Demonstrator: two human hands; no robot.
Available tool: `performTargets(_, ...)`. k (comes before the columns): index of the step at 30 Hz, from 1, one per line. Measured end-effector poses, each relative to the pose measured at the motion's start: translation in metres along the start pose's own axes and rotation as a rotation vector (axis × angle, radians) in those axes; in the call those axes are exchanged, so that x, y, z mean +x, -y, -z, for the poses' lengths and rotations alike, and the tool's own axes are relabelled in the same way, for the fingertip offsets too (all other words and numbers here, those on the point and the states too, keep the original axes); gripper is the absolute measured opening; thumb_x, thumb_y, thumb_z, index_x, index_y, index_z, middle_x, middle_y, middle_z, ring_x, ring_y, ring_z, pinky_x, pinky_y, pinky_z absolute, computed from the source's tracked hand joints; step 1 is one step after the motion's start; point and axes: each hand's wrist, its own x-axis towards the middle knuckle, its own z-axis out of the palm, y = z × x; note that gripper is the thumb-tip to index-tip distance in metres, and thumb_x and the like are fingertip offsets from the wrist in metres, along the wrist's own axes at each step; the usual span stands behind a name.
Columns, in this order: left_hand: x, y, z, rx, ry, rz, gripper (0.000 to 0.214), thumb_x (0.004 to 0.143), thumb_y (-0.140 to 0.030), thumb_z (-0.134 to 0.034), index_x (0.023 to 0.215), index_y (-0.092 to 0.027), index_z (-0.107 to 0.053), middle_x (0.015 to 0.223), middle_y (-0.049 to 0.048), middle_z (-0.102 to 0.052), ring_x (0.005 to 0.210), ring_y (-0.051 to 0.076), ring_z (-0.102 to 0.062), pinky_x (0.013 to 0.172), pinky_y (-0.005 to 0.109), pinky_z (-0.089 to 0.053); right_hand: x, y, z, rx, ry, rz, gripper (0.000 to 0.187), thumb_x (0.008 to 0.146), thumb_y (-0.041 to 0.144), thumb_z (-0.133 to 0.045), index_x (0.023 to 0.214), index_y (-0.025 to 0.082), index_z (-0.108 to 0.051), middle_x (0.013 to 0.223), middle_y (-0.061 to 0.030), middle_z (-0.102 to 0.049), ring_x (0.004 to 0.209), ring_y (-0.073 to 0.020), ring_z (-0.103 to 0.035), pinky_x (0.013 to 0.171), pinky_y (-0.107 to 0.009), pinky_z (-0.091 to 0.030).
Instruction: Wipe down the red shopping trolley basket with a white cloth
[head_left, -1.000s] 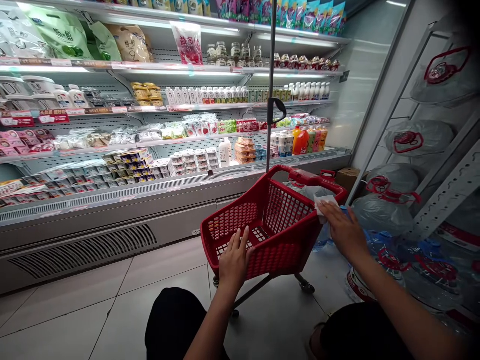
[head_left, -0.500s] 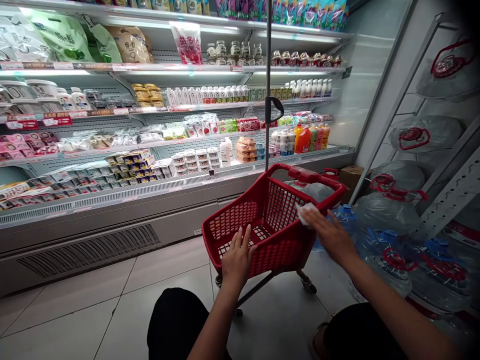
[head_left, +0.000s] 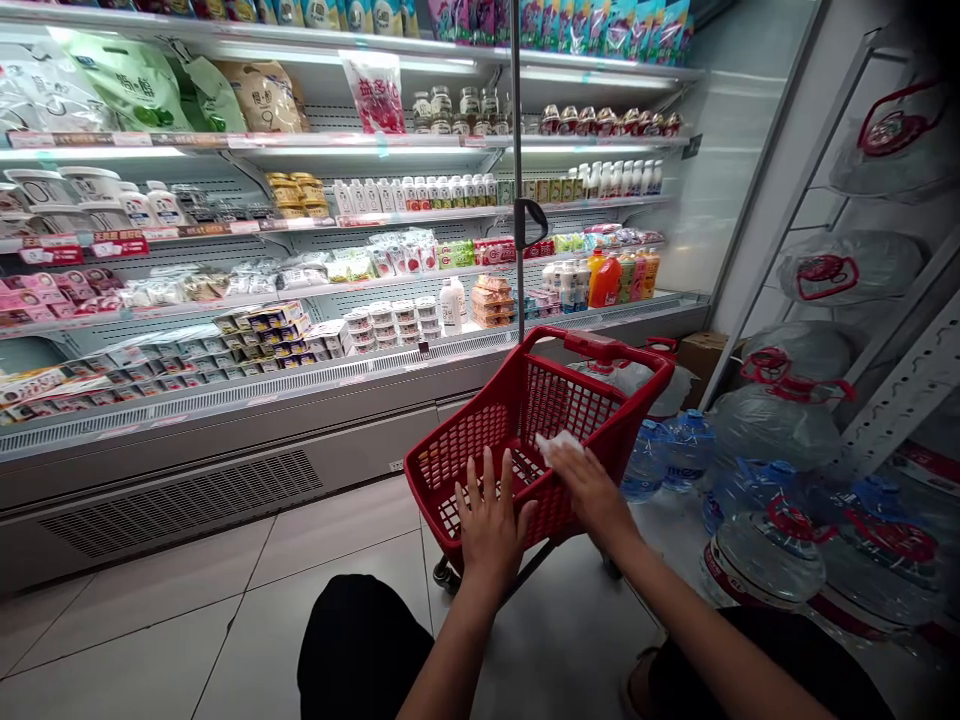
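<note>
Gripping a crumpled, thin white wipe [head_left: 561, 443] at its fingertips, the right hand [head_left: 589, 480] leans over the near side rim of a red plastic shopping cart [head_left: 559, 400] with lattice walls, and the wipe lies at that rim; the left hand [head_left: 491, 510] grasps nothing, its fingers spread and its thumb held out, placed over the same rim nearer the cart's low end, though whether the palm presses on the plastic I cannot tell; the two hands are near each other but apart. The cart stands on a pale tiled floor [head_left: 345, 540], between the person's black-clad knee [head_left: 360, 650] and a long grey metal refrigerated case [head_left: 360, 430]; a thin grey upright pole [head_left: 517, 130] rises behind the basket, carrying a black looped hook [head_left: 535, 222]; on the shelves are rows of small white bottles, stacked tubs and a bright orange bottle [head_left: 605, 282], with a red-and-white pouch [head_left: 375, 92] higher up; to the right of the cart stand clear plastic water bottles with blue caps [head_left: 686, 450], and beside them big transparent water jugs with red handles [head_left: 765, 555].
</note>
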Motion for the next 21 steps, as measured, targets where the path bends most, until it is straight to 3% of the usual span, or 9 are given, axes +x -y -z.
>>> performTargets(3,-0.002,0.002,0.004,-0.008,-0.017,-0.002,0.083,0.104,-0.050,-0.053,0.170,-0.030,-0.005,0.176,0.0080,-0.021,0.162,0.039,-0.017,0.124,0.066,-0.029,-0.006,0.027,-0.004,0.040,0.038,0.105,0.086,0.092,0.001,-0.036,0.170,0.029,-0.013,0.168,-0.0012,-0.041,0.155,-0.0184,-0.037,0.130,-0.046,-0.028)
performTargets(5,-0.004,0.005,0.006,-0.010,-0.012,-0.001,0.084,0.104,-0.051,-0.053,0.170,-0.030,-0.005,0.176,0.0079,-0.021,0.162,0.039,-0.015,0.125,0.067,-0.028,-0.007,0.019,0.001,0.037,0.079,0.170,0.087,0.092,0.000,-0.036,0.170,0.030,-0.012,0.168,0.0008,-0.041,0.156,-0.0171,-0.037,0.131,-0.046,-0.025)
performTargets(8,-0.005,0.009,0.009,-0.006,0.005,-0.012,0.084,0.104,-0.050,-0.053,0.170,-0.031,-0.005,0.176,0.0073,-0.020,0.163,0.040,-0.012,0.125,0.069,-0.025,-0.005,-0.026,0.013,-0.031,0.117,0.182,0.088,0.092,-0.002,-0.033,0.170,0.035,-0.011,0.169,0.0041,-0.039,0.156,-0.0156,-0.035,0.131,-0.046,-0.024)
performTargets(12,-0.007,0.013,0.007,-0.030,0.036,-0.008,0.083,0.106,-0.049,-0.050,0.169,-0.032,-0.001,0.177,0.0078,-0.018,0.162,0.041,-0.016,0.122,0.070,-0.029,0.002,-0.098,0.024,-0.152,0.064,0.043,0.082,0.099,0.005,-0.031,0.169,0.037,-0.006,0.169,0.0039,-0.037,0.156,-0.0175,-0.037,0.131,-0.050,-0.023)
performTargets(15,-0.009,0.011,0.003,-0.047,0.057,0.012,0.085,0.105,-0.048,-0.052,0.169,-0.033,0.003,0.177,0.0083,-0.017,0.161,0.041,-0.016,0.118,0.069,-0.037,0.009,-0.123,0.021,-0.201,0.043,-0.011,0.079,0.102,0.007,-0.031,0.169,0.037,-0.004,0.169,0.0034,-0.038,0.156,-0.0186,-0.036,0.130,-0.051,-0.025)
performTargets(18,-0.012,0.006,0.000,-0.059,0.077,-0.007,0.089,0.103,-0.046,-0.057,0.169,-0.033,0.002,0.178,0.0082,-0.015,0.162,0.041,-0.016,0.117,0.067,-0.040,0.017,-0.116,0.014,-0.203,-0.005,-0.068,0.075,0.102,0.008,-0.032,0.170,0.033,-0.010,0.166,-0.0006,-0.045,0.154,-0.0210,-0.041,0.129,-0.051,-0.028)
performTargets(21,-0.013,-0.004,-0.001,-0.066,0.090,-0.015,0.091,0.102,-0.044,-0.059,0.169,-0.034,0.001,0.178,0.0081,-0.014,0.161,0.040,-0.019,0.117,0.067,-0.041,0.021,-0.084,0.007,-0.110,0.013,0.004,0.074,0.102,0.007,-0.032,0.169,0.033,-0.017,0.161,-0.0004,-0.051,0.149,-0.0203,-0.048,0.128,-0.051,-0.031)
